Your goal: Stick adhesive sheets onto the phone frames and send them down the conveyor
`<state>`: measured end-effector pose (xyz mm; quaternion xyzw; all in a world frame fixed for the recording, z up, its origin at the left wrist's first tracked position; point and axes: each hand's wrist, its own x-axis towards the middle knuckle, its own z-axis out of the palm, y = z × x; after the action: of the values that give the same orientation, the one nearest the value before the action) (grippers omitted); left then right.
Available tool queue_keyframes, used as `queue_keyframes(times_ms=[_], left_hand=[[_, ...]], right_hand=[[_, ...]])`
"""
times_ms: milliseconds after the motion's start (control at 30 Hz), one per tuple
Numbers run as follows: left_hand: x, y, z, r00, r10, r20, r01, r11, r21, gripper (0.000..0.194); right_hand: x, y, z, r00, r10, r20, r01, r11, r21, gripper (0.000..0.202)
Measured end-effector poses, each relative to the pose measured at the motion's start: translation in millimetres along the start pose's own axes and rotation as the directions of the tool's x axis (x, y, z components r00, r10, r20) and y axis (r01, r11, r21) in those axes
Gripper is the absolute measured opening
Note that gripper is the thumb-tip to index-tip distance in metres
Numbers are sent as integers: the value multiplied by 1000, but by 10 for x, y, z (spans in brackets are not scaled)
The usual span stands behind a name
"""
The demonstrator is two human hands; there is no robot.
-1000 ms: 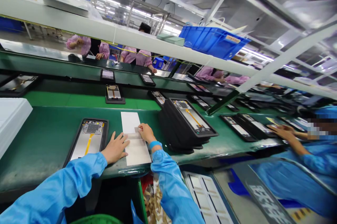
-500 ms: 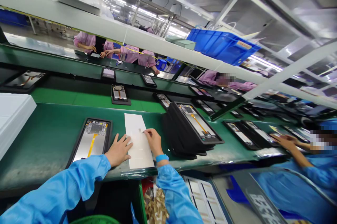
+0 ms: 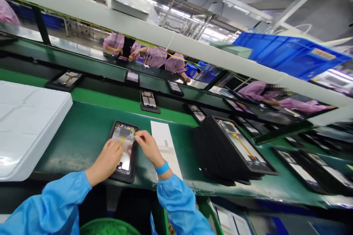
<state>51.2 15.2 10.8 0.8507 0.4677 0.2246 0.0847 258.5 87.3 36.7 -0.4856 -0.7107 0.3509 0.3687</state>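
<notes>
An opened tablet (image 3: 125, 167) lies in a black tray on the green bench, its circuit board at the top and an orange ribbon cable below. My left hand (image 3: 109, 157) rests over its middle, fingers lying on the ribbon area. At the board's right edge my right hand (image 3: 149, 148) has thumb and forefinger pinched together; whatever is between them is too small to make out. Partly behind my right wrist, a white sheet (image 3: 162, 132) with small grey marks lies on the bench.
Stacked black trays (image 3: 215, 150) with another opened tablet on top stand to the right. White plastic trays (image 3: 35, 124) sit at left. A green belt (image 3: 91, 95) behind carries more tablets. Overhead, a blue bin (image 3: 289, 53) rests on a shelf. People in pink work across the line.
Both hands have moved from the white sheet leftward to the opened tablet. My left hand now lies on it, and my right pinch is at its board. The view has shifted left.
</notes>
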Motion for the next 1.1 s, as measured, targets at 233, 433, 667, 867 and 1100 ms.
queue_keyframes(times_ms=[233, 433, 667, 867, 1100], left_hand=[[-129, -506, 25, 994, -64, -83, 70, 995, 69, 36], [-81, -551, 22, 995, -52, -88, 57, 997, 55, 39], [20, -529, 27, 997, -42, -66, 44, 998, 38, 40], [120, -470, 62, 997, -68, -40, 70, 995, 64, 38], [168, -377, 16, 997, -80, -16, 82, 982, 167, 36]], right_hand=[[459, 212, 590, 990, 85, 112, -69, 988, -139, 10], [526, 262, 629, 985, 103, 140, -75, 978, -196, 13], [544, 311, 680, 985, 108, 137, -69, 962, -262, 15], [516, 311, 700, 990, 77, 118, -37, 951, -309, 16], [439, 314, 731, 998, 20, 63, 4, 932, -363, 8]])
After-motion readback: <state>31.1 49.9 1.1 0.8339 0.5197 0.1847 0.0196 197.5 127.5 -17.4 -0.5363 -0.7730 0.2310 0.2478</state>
